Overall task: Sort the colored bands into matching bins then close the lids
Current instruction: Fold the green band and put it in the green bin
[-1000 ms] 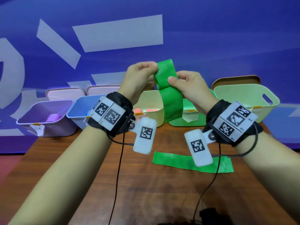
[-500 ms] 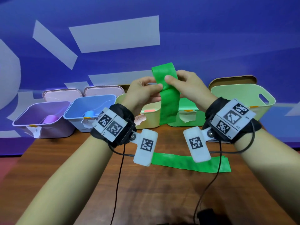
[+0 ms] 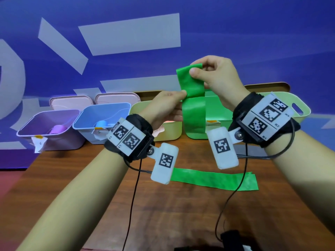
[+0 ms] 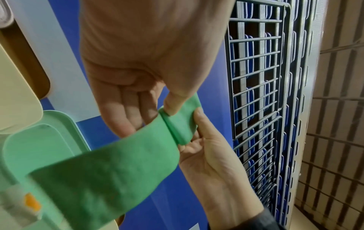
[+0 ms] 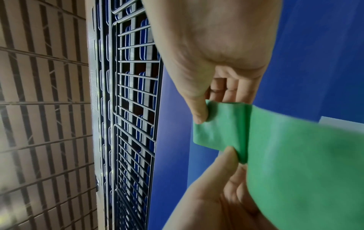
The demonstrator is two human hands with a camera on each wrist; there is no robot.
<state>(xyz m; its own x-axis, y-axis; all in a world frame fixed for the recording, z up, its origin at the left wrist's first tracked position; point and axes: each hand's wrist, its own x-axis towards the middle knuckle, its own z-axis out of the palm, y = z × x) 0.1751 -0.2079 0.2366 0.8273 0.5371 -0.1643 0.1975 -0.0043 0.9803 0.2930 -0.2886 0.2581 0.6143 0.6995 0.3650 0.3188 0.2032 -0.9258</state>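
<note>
Hanging with its long axis near vertical at the centre of the head view, a green band (image 3: 193, 113) is held up in front of the row of bins. Its top end is folded over, the fold line running across the strip's width; the loose tail drops toward the table edge. A second green band (image 3: 213, 181) is laid flat on the wooden table (image 3: 163, 214), long axis left to right, in the lower centre of the frame, its left end hidden behind a wrist-mounted camera.

The right hand (image 3: 220, 78) is raised in the upper centre-right, thumb and fingers pinched on the folded top flap. The left hand (image 3: 164, 107) is held lower, just left of the strip, thumb tip pressed to the band at the fold with fingers curled behind it; in the left wrist view that pinch on the band (image 4: 110, 175) is seen plainly.

Along the far table edge stand a purple bin (image 3: 52, 131), a blue bin (image 3: 103, 122), a pale yellow bin (image 3: 172, 133), a green bin (image 3: 215, 115) and a light green bin (image 3: 275, 100), all open. The green bin is largely covered by band and wrist. A small rolled item is visible in each of the purple and blue bins; contents of the others cannot be made out. The band (image 5: 295, 163) is blurred in the right wrist view.
</note>
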